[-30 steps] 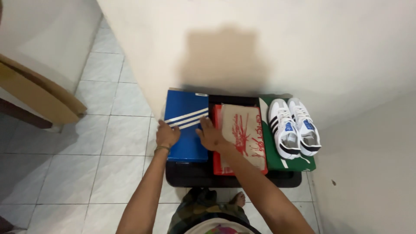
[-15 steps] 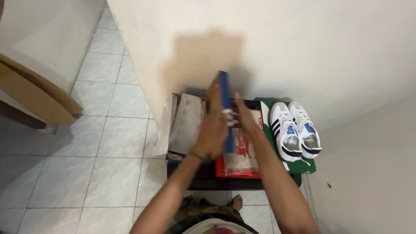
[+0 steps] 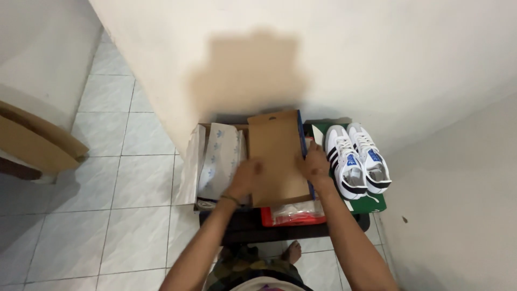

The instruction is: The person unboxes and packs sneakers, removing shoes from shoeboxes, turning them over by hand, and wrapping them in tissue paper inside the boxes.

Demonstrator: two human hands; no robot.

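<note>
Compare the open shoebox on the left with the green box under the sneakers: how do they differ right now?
The open shoebox has its lid off and shows white printed tissue paper; the green box is closed. The sneakers stand on the green box; nothing rests on the open one. The left hand is beside the open shoebox. Both sit on the dark low stand.

Both bare arms reach forward from the bottom edge, elbows bent inward; the left hand [image 3: 245,175], a band at its wrist, and the right hand [image 3: 315,164] rest palms down, fingers extended.
</note>
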